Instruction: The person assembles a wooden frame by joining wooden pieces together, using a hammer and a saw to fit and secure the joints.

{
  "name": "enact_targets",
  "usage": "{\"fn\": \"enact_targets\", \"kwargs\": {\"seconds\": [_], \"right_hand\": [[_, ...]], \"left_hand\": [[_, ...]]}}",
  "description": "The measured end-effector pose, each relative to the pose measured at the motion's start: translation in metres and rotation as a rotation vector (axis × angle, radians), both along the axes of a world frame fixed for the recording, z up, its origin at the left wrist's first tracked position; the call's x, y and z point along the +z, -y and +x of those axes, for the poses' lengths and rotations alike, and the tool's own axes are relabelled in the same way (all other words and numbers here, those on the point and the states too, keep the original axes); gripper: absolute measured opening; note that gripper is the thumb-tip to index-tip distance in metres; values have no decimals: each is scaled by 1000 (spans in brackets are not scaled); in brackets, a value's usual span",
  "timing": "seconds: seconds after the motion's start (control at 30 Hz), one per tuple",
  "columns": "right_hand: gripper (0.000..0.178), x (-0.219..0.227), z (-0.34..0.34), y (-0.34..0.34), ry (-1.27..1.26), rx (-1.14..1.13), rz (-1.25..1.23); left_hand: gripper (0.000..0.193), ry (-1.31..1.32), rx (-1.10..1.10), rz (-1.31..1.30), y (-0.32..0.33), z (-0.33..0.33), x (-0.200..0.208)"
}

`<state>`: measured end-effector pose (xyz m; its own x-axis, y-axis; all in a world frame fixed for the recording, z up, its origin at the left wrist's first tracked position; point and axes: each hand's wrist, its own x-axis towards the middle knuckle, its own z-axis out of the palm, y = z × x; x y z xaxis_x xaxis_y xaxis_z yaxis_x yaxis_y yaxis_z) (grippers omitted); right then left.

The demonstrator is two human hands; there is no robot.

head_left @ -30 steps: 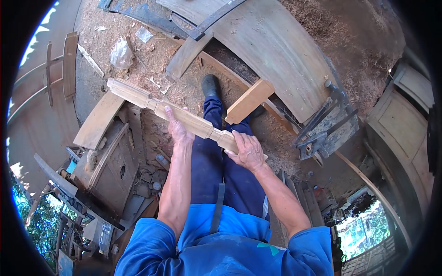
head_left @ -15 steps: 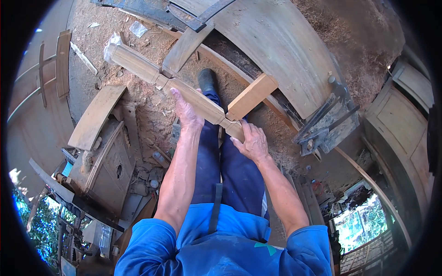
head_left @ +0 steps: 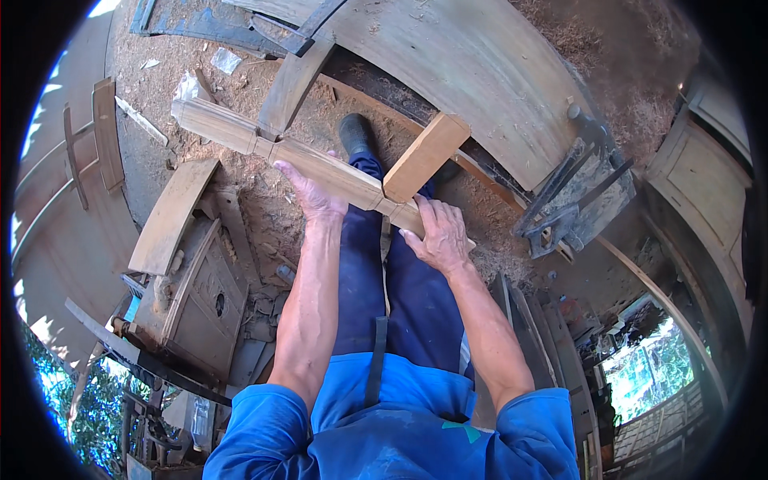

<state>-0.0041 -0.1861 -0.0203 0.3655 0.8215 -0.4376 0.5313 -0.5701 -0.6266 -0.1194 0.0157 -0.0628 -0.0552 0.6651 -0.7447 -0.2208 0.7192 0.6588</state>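
Note:
A long carved wooden leg [head_left: 320, 170] with notched, stepped sections slants across in front of my legs, its far end up to the left. My left hand [head_left: 314, 192] cradles it from below near the middle; its thumb shows at the near edge and most of its fingers are hidden beneath the wood. My right hand [head_left: 438, 234] is closed over the near right end, a little of which sticks out past the palm. A thick rectangular wooden block [head_left: 426, 158] meets the leg just beyond my right hand; whether the two are joined I cannot tell.
A wide curved wooden panel [head_left: 472, 88] lies ahead, with a metal vise-like fixture [head_left: 572, 204] at its right corner. On the left stands a wooden cabinet [head_left: 204, 300] under a curved board [head_left: 174, 216]. Shavings cover the ground [head_left: 232, 172]. A booted foot [head_left: 357, 134] is below the leg.
The leg has turned to a flatter slant, its left end lower and its right end farther past my right hand. Both hands keep hold. The whole view has shifted slightly.

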Motion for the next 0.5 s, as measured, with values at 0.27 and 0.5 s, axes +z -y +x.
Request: {"fn": "enact_targets", "kwargs": {"seconds": [0.27,0.5], "right_hand": [[73,-7,1,6,22,-6,84],[74,-8,0,4,-21,31,67]], "left_hand": [[93,230,-46,-92,-12,-3,11],[75,217,-106,-73,-32,-18,14]]}}
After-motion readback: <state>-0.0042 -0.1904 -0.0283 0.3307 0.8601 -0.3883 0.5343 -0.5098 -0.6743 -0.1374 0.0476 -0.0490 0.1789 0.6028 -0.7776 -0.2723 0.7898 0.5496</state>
